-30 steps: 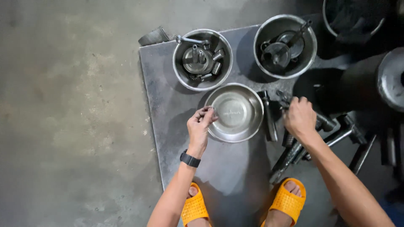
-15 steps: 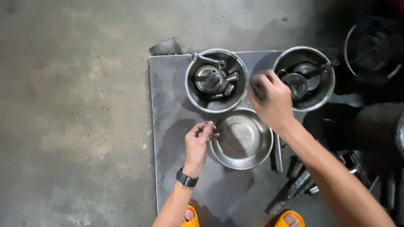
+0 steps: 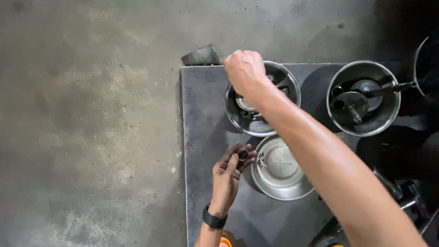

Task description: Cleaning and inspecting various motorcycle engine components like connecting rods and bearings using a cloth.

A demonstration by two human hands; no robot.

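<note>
My left hand (image 3: 231,171), with a black watch on the wrist, pinches a small dark metal ring (image 3: 242,154) beside the rim of an almost empty steel bowl (image 3: 280,180). My right hand (image 3: 244,69) reaches across to the far-left steel bowl (image 3: 238,120), which holds several metal parts. Its fingers are curled over the bowl's rim; what they hold is hidden. A third steel bowl (image 3: 388,116) at the right holds round dark parts and a long-handled tool (image 3: 391,87).
The bowls stand on a grey metal sheet (image 3: 201,137) lying on a concrete floor (image 3: 91,123). A dark flat piece (image 3: 200,56) lies at the sheet's far-left corner. Metal tools (image 3: 402,192) lie at the lower right.
My right hand has swung left from the tools to the right bowl, then over to the far-left bowl. The left hand stays by the near bowl with the ring. The camera has shifted.
</note>
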